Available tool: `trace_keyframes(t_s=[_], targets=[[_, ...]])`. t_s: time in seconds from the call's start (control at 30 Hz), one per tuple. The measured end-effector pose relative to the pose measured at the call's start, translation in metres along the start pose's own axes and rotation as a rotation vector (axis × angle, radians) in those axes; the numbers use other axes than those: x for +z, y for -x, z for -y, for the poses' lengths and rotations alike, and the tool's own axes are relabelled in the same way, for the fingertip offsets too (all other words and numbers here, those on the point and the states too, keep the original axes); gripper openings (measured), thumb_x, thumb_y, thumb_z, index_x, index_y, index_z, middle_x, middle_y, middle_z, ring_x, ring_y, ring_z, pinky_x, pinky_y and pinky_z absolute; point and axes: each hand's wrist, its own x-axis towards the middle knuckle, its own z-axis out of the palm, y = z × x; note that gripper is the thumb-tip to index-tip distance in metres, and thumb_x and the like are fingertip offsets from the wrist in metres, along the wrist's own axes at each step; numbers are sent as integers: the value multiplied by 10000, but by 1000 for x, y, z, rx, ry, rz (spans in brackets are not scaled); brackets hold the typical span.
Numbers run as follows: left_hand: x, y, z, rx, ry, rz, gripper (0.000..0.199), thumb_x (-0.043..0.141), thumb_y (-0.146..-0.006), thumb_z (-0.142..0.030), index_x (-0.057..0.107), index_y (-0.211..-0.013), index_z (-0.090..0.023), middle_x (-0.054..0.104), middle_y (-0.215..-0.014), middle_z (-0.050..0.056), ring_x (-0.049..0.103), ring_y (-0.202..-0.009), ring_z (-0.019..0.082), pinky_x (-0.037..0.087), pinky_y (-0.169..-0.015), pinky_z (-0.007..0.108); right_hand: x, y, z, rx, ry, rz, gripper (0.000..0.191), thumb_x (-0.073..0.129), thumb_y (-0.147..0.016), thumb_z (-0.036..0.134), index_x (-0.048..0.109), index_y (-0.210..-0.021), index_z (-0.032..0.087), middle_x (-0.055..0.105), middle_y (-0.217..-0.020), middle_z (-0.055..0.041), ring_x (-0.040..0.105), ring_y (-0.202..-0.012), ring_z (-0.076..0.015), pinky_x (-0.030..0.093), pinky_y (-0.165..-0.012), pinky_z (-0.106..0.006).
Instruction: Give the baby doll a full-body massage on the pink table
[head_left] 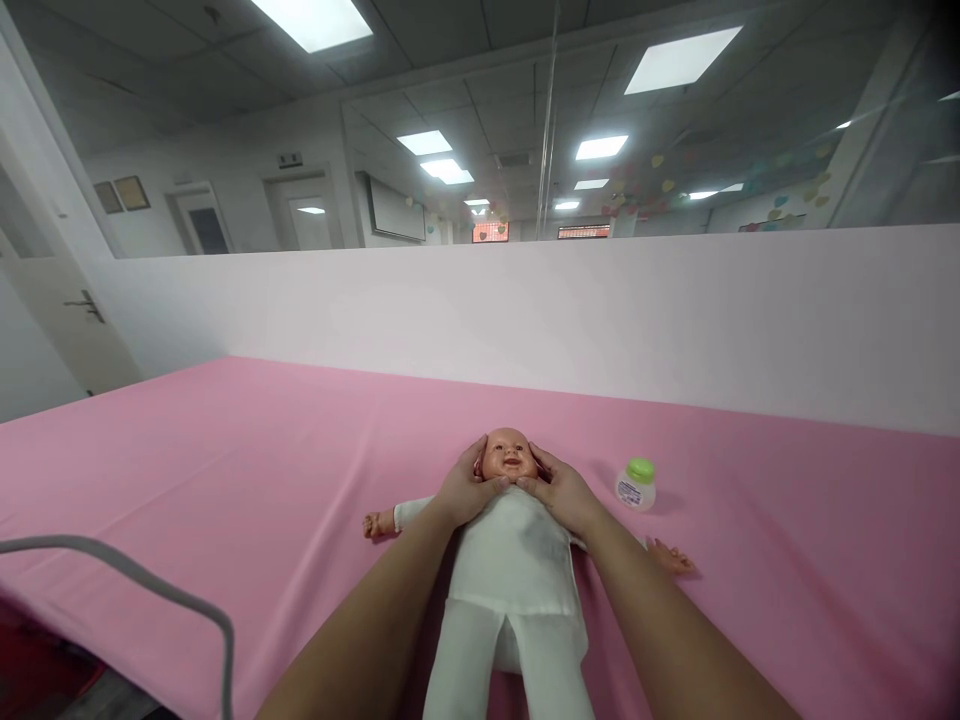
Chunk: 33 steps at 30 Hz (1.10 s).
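Note:
A baby doll (514, 550) in white clothes lies on its back, with its head away from me and its arms spread to both sides. My left hand (466, 487) is cupped against the left side of the doll's head (510, 455), its thumb at the chin. On the other side my right hand (564, 490) mirrors it, thumb also near the chin. Between them the two hands hold the head; the fingertips behind it are partly hidden. To the right stands a small clear jar with a green lid (636, 485), apart from my hands.
A pink sheet (247, 480) covers the wide surface under the doll. Beyond it runs a low white wall (525, 310) with glass above. A grey cable (150, 582) curves in at the lower left. A door (64, 290) is at the far left.

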Motion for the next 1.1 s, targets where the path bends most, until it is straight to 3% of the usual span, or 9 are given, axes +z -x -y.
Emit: trace_keyframes(t_s=[0.3,0.47,0.63,0.8,1.1], targets=[[-4,4,-5,-34,174,102,1159,870,-763,-587,268,-1667,-185,632,-1438,219,592,-1355,364,438,-1170,551,-11,2,6,26,-57,73,692,748,-904,552,547,-1517,300,553,-1569,-38,533,-1439,-276,379,-1234,-496],[-4,2,-6,-31,137,59,1008,815,-814,-613,379,-1627,-205,636,-1448,179,583,-1369,349,434,-1179,537,-12,0,1,41,-61,39,632,710,-912,616,613,-1458,314,582,-1545,-36,540,-1431,-292,392,-1223,-510],[-1,2,-5,4,48,7,1078,908,-732,-539,397,-1614,-187,667,-1385,197,599,-1343,370,429,-1177,546,-6,0,2,-9,-71,51,788,860,-798,509,573,-1501,299,589,-1535,-72,579,-1391,-331,454,-1176,-522],[4,2,-5,42,27,-40,1098,970,-643,-481,454,-1575,-214,670,-1376,181,611,-1320,388,426,-1172,561,1,-2,-3,4,26,-40,963,939,-699,434,512,-1549,279,600,-1521,-96,623,-1338,-346,480,-1153,-523],[5,0,-1,52,-40,-63,1059,960,-661,-450,462,-1566,-214,621,-1451,183,563,-1376,395,399,-1194,563,0,-2,-2,20,62,-40,947,913,-729,434,496,-1559,250,586,-1535,-103,634,-1327,-323,490,-1147,-493]])
